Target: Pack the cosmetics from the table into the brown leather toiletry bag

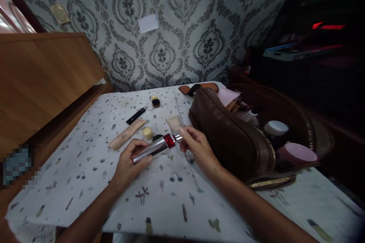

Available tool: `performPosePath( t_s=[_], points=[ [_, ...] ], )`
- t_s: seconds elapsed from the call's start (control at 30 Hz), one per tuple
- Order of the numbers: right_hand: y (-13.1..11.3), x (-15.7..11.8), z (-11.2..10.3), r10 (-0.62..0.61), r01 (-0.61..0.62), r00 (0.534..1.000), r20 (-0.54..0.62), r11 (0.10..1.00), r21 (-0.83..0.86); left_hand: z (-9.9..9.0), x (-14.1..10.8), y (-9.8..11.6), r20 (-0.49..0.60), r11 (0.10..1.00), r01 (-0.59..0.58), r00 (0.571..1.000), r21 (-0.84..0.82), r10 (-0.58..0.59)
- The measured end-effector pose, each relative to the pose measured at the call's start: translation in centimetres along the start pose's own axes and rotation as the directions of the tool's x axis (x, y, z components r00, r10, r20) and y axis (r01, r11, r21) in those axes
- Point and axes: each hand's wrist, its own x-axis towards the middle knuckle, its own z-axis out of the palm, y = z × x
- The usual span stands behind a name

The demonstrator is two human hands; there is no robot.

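My left hand (131, 161) is wrapped round the lower part of a silver bottle with a red band (155, 147), which lies tilted above the cloth. The fingers of my right hand (195, 145) pinch the bottle's narrow silver tip at its upper right end. Just behind my right fingers lies a small beige tube (173, 122). A pale yellow jar (147, 133) and a dark round item, partly hidden by the bottle, are beside it. Farther left lie a larger beige tube (127, 134) and a black tube with a silver end (137, 115).
An open brown bag (225, 133) on the right holds a white-lidded jar (276, 128) and a pink container (298, 153). A small black-lidded jar (156, 103) stands at the back of the patterned cloth (162, 205). Wooden furniture (48, 64) borders the left side.
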Motion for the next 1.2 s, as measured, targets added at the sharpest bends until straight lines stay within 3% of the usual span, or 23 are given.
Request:
performPosePath(
  t_s=[0.4, 0.57, 0.73, 0.9, 1.03, 1.2],
  points=[
    [-0.4, -0.3, 0.3, 0.022, -0.026, 0.999, 0.03, 0.992, 0.121, -0.1, 0.3, -0.2, -0.01, 0.999, 0.025, 1.0, -0.034, -0.026],
    [-0.3, -0.3, 0.2, 0.022, -0.025, 0.999, 0.035, 0.996, 0.088, -0.1, 0.3, 0.0, -0.014, 0.998, 0.037, 0.999, -0.043, -0.038],
    [-0.3, -0.2, 0.2, 0.039, -0.039, 0.999, -0.003, 0.998, 0.059, -0.2, 0.2, -0.1, -0.022, 0.999, 0.031, 0.999, -0.042, -0.032],
    [-0.2, 0.0, 0.1, 0.102, -0.095, 0.994, -0.038, 0.983, 0.156, -0.3, 0.3, 0.0, -0.035, 0.998, 0.043, 0.998, -0.038, -0.044],
    [-0.2, 0.0, 0.1, 0.174, -0.167, 0.985, -0.003, 0.948, 0.27, -0.2, 0.4, 0.5, -0.048, 0.986, 0.087, 0.994, -0.144, -0.095],
    [-0.5, -0.1, 0.3, 0.152, -0.181, 0.982, 0.113, 0.927, 0.327, 0.2, 0.6, 0.9, -0.066, 0.914, 0.177, 0.974, -0.365, -0.215]
  ],
)
